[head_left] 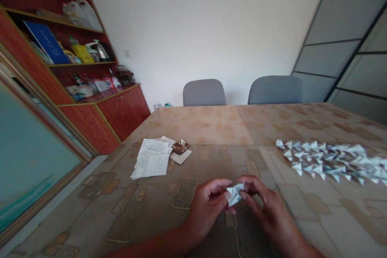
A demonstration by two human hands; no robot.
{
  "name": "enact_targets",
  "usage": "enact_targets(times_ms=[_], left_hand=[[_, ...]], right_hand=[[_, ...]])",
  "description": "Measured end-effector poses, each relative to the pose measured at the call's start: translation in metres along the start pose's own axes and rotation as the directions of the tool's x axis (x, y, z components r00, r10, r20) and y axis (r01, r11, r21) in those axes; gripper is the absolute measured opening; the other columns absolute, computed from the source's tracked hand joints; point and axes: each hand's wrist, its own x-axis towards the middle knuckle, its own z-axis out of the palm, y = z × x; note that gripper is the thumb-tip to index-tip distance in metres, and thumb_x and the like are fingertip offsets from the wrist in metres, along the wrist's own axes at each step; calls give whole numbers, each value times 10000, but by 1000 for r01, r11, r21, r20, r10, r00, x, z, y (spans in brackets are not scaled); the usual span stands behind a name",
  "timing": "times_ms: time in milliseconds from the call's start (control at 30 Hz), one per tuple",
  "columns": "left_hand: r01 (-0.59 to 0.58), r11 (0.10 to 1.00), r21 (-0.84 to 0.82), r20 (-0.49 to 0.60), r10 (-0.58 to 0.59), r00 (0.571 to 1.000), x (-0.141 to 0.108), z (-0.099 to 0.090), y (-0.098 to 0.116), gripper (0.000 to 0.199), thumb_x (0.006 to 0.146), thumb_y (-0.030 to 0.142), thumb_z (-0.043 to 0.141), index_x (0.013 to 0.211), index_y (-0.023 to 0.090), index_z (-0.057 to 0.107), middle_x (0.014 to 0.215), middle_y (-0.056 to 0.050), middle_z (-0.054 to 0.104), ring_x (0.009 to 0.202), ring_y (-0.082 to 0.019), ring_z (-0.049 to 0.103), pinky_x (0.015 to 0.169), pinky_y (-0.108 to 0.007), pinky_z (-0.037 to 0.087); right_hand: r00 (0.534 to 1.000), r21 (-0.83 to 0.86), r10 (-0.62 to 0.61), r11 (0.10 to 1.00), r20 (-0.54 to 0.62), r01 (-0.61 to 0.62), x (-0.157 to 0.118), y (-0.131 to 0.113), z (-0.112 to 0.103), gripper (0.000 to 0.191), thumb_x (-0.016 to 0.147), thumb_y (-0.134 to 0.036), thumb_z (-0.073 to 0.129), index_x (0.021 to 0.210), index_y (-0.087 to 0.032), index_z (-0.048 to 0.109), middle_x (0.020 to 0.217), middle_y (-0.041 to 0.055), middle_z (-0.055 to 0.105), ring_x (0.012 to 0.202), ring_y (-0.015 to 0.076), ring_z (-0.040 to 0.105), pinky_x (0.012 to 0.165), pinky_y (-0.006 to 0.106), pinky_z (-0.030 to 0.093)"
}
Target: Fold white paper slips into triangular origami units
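Folded paper (235, 194): ends hidden under the fingers of both hands, fold lines too blurred to tell.
Left hand (208, 201): some fingers partly hidden behind the paper and thumb; forearm cut off at the near edge.
Right hand (266, 205): lower fingers mostly hidden; forearm cut off likewise.
Paper shapes (326, 159): row on the right cut off by the picture's edge, blurred, overlapping.
Written sheets (152, 159): writing too small to read, lower sheets partly covered.
Brown item (180, 147): contents too small to tell.
Chairs (204, 92): lower parts hidden behind the table (223, 123).
Shelf unit (105, 107): top cut off, labels unreadable.
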Motion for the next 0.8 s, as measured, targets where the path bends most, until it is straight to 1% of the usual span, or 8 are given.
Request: enact_targets(times_ms=[100,200,267,367,467,567,700,800], left_hand=[[65,998,-8,0,-65,998,1,2,1,366,700,340,762,987,134,668,777,-44,719,571,-142,657,553,-228,503],[89,996,28,-53,-88,995,1,4,5,317,694,318,753,926,126,657,739,-43,715,567,-144,666,517,-197,467],[87,995,41,-94,-83,992,1,6,7,298,702,324,741,902,126,640,724,-42,708,571,-153,670,506,-195,461],[45,996,74,-119,-36,992,-1,6,6,291,726,316,722,941,141,631,709,-23,691,599,-158,668,543,-217,493],[-48,981,187,-118,71,990,-3,6,1,265,748,256,705,986,158,644,699,-6,677,632,-148,652,595,-221,502],[-121,943,310,-106,161,981,-5,6,-4,286,749,174,680,1034,166,653,686,5,667,638,-135,634,617,-211,488],[-142,921,364,-97,190,977,-7,6,-6,367,730,105,649,1091,166,640,681,10,654,628,-129,620,609,-206,477],[-130,941,313,-91,166,982,-7,7,-5,352,736,133,664,1085,163,632,689,7,649,634,-134,621,614,-214,484]], right_hand=[[1000,2,19,1000,6,-19,0,1,-1,72,931,-247,480,922,-228,549,819,11,677,763,164,665,691,231,516],[998,-41,21,999,-59,-24,-1,0,-1,89,930,-269,475,878,-225,533,786,16,652,730,167,639,667,241,505],[994,-86,11,996,-104,-20,-2,0,1,106,917,-286,490,832,-227,515,739,11,624,684,166,612,636,244,494],[994,-119,43,991,-97,-54,-3,-1,7,115,889,-313,528,820,-225,505,727,9,613,660,168,601,622,253,488],[991,-115,109,986,-79,-118,-3,1,14,114,867,-324,547,854,-216,511,752,17,632,676,177,619,630,266,494],[985,-89,146,984,-93,-155,-3,3,18,109,856,-314,544,877,-210,517,755,19,640,677,180,629,629,269,504],[985,-63,120,990,-121,-129,-3,2,19,89,843,-297,543,835,-211,525,692,0,609,621,169,607,585,253,503],[990,-3,94,996,-109,-95,-2,-2,17,77,853,-285,540,853,-208,534,710,1,625,629,162,619,592,242,510]])
